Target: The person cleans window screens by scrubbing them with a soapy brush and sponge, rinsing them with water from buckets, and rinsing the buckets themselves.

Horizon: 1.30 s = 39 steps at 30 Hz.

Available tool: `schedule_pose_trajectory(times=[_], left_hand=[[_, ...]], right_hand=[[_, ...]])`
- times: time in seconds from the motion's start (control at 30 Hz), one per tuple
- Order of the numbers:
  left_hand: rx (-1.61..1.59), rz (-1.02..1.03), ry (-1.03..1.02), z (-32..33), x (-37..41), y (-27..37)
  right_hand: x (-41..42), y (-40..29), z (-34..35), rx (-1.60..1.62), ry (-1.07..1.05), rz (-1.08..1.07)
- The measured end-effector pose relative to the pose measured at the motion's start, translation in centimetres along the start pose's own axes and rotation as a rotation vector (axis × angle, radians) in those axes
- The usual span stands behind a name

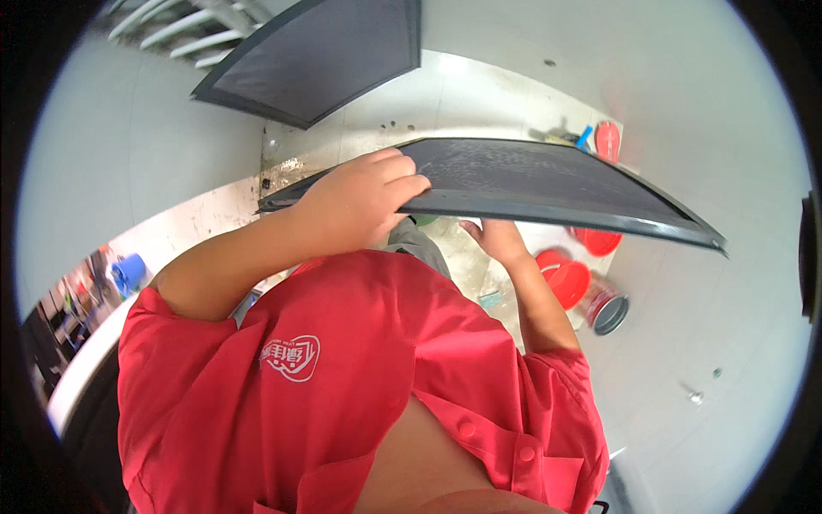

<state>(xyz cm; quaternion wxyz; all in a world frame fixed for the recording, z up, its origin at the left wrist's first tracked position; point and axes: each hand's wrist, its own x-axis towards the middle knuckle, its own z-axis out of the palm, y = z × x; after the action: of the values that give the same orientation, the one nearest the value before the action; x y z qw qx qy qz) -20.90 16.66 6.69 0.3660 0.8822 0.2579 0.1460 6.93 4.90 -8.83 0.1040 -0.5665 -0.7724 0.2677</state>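
A dark-framed window screen (514,170) with grey mesh is held up in front of my body, seen at a steep slant. Streaks that look wet shine across its mesh. My left hand (379,189) grips the frame's near long edge, fingers over the top and thumb beneath. Below that edge is my right hand (501,238), thumb out to the side. Its fingers are hidden behind the screen, so whether they hold anything is unclear.
A second framed screen (327,58) leans at the upper left, near white bars (186,35). Red buckets (565,279) and a metal can (607,311) stand by the right wall. A red dipper-like item (607,141) is at the far corner. A blue bucket (128,273) is left.
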Motion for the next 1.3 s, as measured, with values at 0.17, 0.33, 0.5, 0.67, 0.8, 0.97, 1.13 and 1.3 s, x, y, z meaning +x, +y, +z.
schedule_pose_trajectory(times=[0.17, 0.33, 0.5, 0.67, 0.8, 0.97, 1.13, 1.3], left_hand=[[-0.022, -0.223, 0.107, -2.3, -7.9, -6.1], [0.088, -0.400, 0.079, -2.9, -14.7, -10.8], [0.168, -0.483, 0.032, -4.0, -21.3, -12.5], [0.222, -0.688, 0.090, -1.8, -23.9, -11.1], [0.225, -0.781, 0.122, -1.3, -23.5, -10.8], [0.209, -0.939, 0.258, 0.2, -25.4, -7.3], [0.241, -1.062, 0.392, 1.8, -28.7, -4.9], [0.206, -1.102, 0.362, 3.0, -32.8, -3.1]], right_hand=[[11.1, -15.8, -13.5, 0.150, 0.364, -0.583], [24.5, -19.8, -13.8, 0.013, 0.365, -0.434], [40.8, -18.8, -4.9, -0.203, 0.014, -0.438], [49.5, -16.7, 3.3, -0.476, -0.091, -0.401], [54.0, -10.7, 7.4, -0.651, -0.196, -0.399], [54.1, -9.5, 8.8, -0.734, -0.573, -0.674], [44.0, -19.7, 6.9, -0.546, -0.639, -0.836], [37.2, -33.6, 7.4, -0.459, -0.764, -1.011]])
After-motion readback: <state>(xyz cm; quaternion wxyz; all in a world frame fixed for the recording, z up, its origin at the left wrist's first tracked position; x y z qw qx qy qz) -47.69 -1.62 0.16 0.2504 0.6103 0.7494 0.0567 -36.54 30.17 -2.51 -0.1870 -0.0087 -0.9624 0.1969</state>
